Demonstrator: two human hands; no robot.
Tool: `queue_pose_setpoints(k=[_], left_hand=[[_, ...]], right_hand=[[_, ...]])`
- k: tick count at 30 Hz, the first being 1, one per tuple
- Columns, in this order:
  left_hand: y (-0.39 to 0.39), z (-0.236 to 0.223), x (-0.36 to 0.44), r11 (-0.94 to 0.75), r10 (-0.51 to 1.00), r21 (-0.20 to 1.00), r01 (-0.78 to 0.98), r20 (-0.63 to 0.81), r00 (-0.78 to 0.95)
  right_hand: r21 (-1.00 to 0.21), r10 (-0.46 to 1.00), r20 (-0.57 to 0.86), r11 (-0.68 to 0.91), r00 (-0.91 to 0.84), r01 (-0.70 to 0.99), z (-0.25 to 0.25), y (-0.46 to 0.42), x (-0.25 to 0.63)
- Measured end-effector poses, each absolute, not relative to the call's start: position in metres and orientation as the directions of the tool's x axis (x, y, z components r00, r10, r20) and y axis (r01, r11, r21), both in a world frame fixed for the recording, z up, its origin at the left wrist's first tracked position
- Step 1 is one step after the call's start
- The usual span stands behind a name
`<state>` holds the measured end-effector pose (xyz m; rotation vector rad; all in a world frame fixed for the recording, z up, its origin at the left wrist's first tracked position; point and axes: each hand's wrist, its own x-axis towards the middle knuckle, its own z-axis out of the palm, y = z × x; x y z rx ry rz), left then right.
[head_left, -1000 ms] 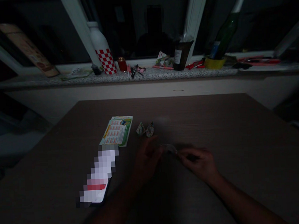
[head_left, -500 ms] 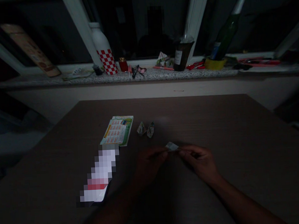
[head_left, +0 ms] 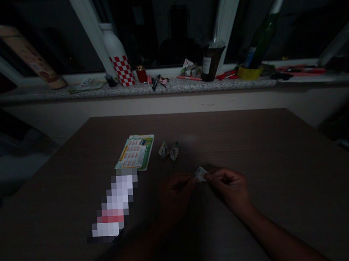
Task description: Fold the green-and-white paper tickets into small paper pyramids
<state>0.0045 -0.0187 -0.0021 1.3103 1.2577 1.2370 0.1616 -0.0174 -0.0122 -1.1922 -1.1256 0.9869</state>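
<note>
Between my two hands, just above the dark wooden table (head_left: 266, 149), is a small folded piece of paper (head_left: 200, 174), pale with faint print. My right hand (head_left: 231, 188) pinches its right side between thumb and forefinger. At its left edge, my left hand (head_left: 177, 190) closes thumb and fingertips on it; this hand is in deep shadow. Beyond my hands two small folded paper shapes (head_left: 164, 150) (head_left: 174, 150) stand side by side, pointed at the top. A stack of printed calendar sheets (head_left: 136, 152) lies to their left.
Left of my left arm lies a phone (head_left: 114, 205) with a lit, blurred screen. On the windowsill (head_left: 178, 87) stand a checkered white bottle (head_left: 121, 59), a red jar (head_left: 141, 74), a dark cup (head_left: 212, 64) and a green bottle (head_left: 260, 40). The light is dim.
The folded paper has turned and tilted in my fingers, showing more of its face. My right thumb now lies over its right part. The whole view has shifted slightly.
</note>
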Motion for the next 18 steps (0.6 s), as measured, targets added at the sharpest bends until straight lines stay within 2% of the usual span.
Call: queue_pose_setpoints(k=[6, 11, 14, 18], left_hand=[[-0.018, -0.003, 0.007, 0.078, 0.993, 0.993, 0.089, -0.069, -0.101], [-0.014, -0.008, 0.005, 0.085, 0.996, 0.996, 0.01, -0.085, -0.032], [-0.01, -0.009, 0.002, 0.111, 0.993, 0.994, -0.021, -0.11, 0.05], [-0.005, -0.009, -0.002, 0.121, 0.981, 0.991, 0.05, -0.127, 0.147]], right_hand=[[-0.994, 0.968, 0.101, 0.088, 0.228, 0.07, -0.014, -0.018, 0.161], [-0.991, 0.97, 0.107, 0.086, 0.218, 0.103, -0.012, -0.017, 0.163], [-0.991, 0.985, 0.079, 0.061, 0.153, 0.117, -0.013, -0.016, 0.166], [-0.991, 0.999, 0.044, 0.04, 0.03, 0.127, -0.016, -0.015, 0.168]])
